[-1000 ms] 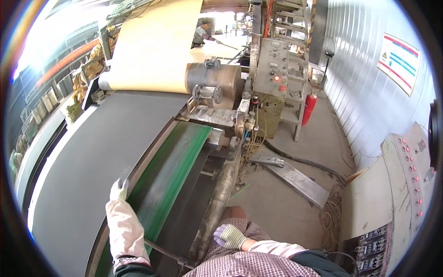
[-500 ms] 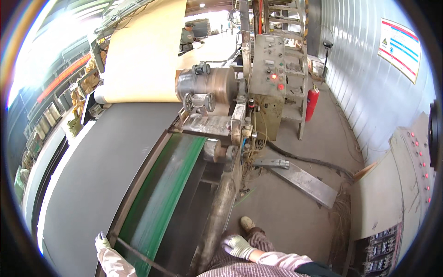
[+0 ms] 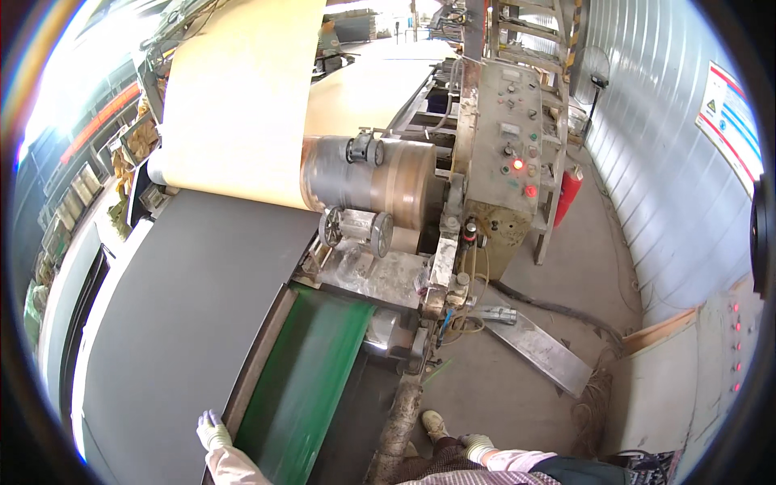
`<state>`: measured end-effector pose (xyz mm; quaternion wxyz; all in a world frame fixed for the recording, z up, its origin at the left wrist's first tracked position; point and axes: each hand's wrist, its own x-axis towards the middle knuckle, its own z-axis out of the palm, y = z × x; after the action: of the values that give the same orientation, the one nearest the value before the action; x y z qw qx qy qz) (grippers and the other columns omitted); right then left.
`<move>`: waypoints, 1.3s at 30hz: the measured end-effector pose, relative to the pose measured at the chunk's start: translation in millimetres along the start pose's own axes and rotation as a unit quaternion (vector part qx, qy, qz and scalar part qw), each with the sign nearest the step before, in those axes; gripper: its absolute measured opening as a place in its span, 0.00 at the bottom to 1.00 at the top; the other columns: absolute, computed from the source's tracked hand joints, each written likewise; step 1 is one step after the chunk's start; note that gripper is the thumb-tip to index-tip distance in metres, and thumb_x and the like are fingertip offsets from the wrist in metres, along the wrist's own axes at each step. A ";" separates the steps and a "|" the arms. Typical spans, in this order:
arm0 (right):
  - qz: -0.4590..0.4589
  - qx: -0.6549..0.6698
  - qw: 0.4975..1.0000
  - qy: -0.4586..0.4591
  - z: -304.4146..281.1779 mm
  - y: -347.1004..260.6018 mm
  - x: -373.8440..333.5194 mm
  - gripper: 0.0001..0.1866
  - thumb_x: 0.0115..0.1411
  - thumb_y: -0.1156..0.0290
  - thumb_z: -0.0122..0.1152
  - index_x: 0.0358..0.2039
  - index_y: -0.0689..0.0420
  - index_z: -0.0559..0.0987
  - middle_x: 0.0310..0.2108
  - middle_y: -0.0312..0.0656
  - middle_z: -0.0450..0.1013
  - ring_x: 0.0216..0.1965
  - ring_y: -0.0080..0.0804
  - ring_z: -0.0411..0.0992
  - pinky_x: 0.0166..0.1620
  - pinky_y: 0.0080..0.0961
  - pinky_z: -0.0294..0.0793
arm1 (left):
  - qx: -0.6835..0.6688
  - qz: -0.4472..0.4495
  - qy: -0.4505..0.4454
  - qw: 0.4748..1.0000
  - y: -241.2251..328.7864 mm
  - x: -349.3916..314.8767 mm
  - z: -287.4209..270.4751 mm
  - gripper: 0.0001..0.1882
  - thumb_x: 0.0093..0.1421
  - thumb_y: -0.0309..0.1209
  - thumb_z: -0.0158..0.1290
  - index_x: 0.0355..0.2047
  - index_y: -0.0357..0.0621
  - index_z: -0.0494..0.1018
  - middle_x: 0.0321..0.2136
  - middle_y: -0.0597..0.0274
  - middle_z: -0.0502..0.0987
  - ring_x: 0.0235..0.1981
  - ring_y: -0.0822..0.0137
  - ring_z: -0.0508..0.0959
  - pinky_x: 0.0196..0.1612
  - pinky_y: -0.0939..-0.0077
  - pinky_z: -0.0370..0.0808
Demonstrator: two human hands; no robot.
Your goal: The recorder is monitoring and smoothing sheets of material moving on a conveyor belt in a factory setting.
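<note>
My left hand (image 3: pixel 212 430), in a pale knitted glove, rests at the right edge of a wide dark grey sheet (image 3: pixel 186 315). Its fingers are stretched out and hold nothing. Just right of that hand runs a brown metal rail (image 3: pixel 260 356), and beyond it a green belt (image 3: pixel 311 380) with a worn, shiny middle. Low in the view, my gloved right hand (image 3: pixel 477 447) lies by my thigh, fingers loosely laid and nothing visible in them. A tan sheet (image 3: pixel 242 97) comes down to a roller at the far end of the dark sheet.
A large roller (image 3: pixel 364 174) with handwheels (image 3: pixel 356 230) stands ahead. Right of it are a control cabinet (image 3: pixel 509 137) with a lit red lamp, a ladder, and a red fire extinguisher (image 3: pixel 569 196). A metal plank (image 3: pixel 546 356) and cables lie on the floor. Another cabinet (image 3: pixel 655 396) stands right.
The view has shifted, bringing the roller and control cabinet closer. My left hand stays at the sheet's edge; my right hand sits lower and farther right. A thin dark rod near my left hand has left view.
</note>
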<state>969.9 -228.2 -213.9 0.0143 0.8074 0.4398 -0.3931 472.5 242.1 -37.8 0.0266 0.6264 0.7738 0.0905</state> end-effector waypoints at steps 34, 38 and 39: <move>-0.129 -0.068 0.986 -0.081 -211.6 -19.2 43.1 0.19 0.62 0.54 0.54 0.44 0.54 0.80 0.43 0.54 0.78 0.46 0.54 0.76 0.50 0.46 0.74 | 0.092 -0.226 -0.116 0.963 -5.0 -18.2 -11.0 0.33 0.71 0.58 0.30 0.67 0.56 0.64 0.69 0.53 0.59 0.69 0.55 0.61 0.71 0.51 0.51; -0.202 -0.105 0.966 -0.118 -213.8 -40.3 39.6 0.17 0.63 0.56 0.52 0.44 0.53 0.80 0.41 0.53 0.78 0.45 0.53 0.75 0.50 0.46 0.74 | 0.001 -0.031 0.011 0.999 12.7 -25.3 2.4 0.24 0.70 0.47 0.41 0.53 0.48 0.78 0.56 0.51 0.75 0.60 0.51 0.72 0.64 0.59 0.65; -0.236 -0.112 0.957 -0.129 -212.9 -47.1 39.3 0.17 0.64 0.56 0.51 0.44 0.53 0.80 0.41 0.52 0.78 0.45 0.53 0.75 0.50 0.46 0.73 | 0.015 -0.009 0.004 1.000 29.6 -20.4 6.0 0.23 0.69 0.46 0.42 0.52 0.47 0.78 0.56 0.50 0.76 0.59 0.51 0.72 0.64 0.58 0.65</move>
<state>1080.4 -93.3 -77.2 0.0681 0.6166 0.6531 -0.4342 506.4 228.7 -40.0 0.0148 0.6195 0.7807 0.0808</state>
